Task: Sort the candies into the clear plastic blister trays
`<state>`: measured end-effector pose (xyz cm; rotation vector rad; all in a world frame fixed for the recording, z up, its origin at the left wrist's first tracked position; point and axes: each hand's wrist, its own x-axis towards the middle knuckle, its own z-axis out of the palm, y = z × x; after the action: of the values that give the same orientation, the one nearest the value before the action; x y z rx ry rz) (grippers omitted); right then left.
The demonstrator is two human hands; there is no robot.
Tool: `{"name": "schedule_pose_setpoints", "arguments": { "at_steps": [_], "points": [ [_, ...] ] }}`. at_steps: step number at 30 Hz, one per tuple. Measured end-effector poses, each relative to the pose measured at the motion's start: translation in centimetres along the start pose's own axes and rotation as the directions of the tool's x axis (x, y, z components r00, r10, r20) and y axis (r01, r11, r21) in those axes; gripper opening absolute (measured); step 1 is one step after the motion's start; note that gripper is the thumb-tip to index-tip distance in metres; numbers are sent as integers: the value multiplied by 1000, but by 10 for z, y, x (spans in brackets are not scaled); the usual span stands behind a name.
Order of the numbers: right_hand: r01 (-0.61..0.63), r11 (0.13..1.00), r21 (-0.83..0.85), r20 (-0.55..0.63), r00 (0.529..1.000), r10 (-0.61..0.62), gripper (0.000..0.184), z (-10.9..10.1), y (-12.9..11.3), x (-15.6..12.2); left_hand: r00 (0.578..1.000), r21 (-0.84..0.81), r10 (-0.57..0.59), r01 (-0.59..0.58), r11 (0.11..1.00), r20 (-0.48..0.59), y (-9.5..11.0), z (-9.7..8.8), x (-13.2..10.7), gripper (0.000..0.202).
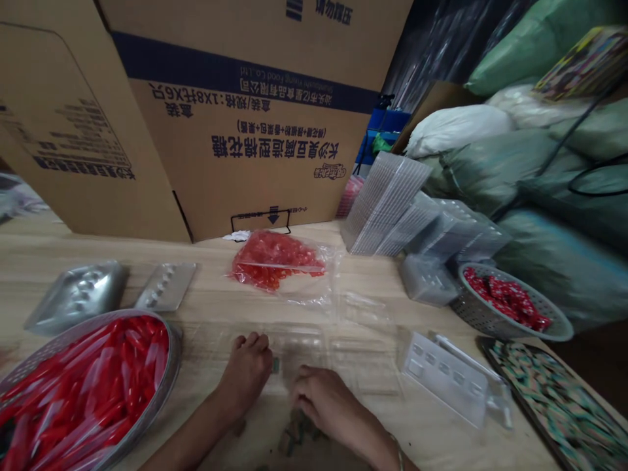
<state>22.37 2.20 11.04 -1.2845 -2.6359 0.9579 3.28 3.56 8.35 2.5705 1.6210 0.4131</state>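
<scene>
My left hand rests knuckles-up on the wooden table, fingers curled, with a small green piece at its fingertips. My right hand lies beside it, fingers curled down onto a clear plastic blister tray. Whether either hand grips the green piece is hidden. More small dark green pieces lie on the table between my wrists. Other clear trays spread to the right of my hands.
A metal basket of red tubes sits at left, silver trays behind it. A bag of red items lies ahead. Stacked clear trays, a colander of red pieces, white tray, printed cards at right. Large cartons behind.
</scene>
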Motion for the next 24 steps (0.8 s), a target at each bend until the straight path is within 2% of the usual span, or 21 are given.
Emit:
{"name": "schedule_pose_setpoints", "arguments": {
  "at_steps": [2, 4, 9, 12, 15, 17, 21, 24],
  "points": [
    [21, 996, -82, 71, 997, -15, 22, -1, 0, -11, 1000, -16, -18, 18, 1000, -12, 1, -2, -1, 22],
    [26, 992, -125, 66, 998, -17, 19, 2, 1, -15, 998, -41, -41, 39, 998, -49, -1, -2, -14, 21],
    [35, 999, -17, 49, 998, -34, 17, 8, 7, -14, 988, -135, -66, 47, 990, -140, -9, 9, -81, 16],
    [-21, 996, 90, -12, 1000, 22, 15, 8, 6, -16, 986, -236, -146, 123, 964, -84, -11, 23, -111, 13],
    [-119, 965, 236, -51, 990, 134, 13, 11, -4, -20, 977, -281, -212, 200, 939, -12, -13, 31, -120, 13],
    [-143, 951, 275, 2, 989, 148, 11, 18, -13, -21, 972, -342, -235, 220, 914, -5, -13, 29, -120, 15],
    [-164, 983, 82, 161, 976, 149, 13, 36, -22, -18, 939, -534, -341, 315, 785, 51, -9, 13, -121, 20],
    [-167, 986, -24, 191, 967, 168, 15, 42, -22, -17, 894, -625, -398, 435, 649, 209, 2, 5, -123, 16]
  ]
}}
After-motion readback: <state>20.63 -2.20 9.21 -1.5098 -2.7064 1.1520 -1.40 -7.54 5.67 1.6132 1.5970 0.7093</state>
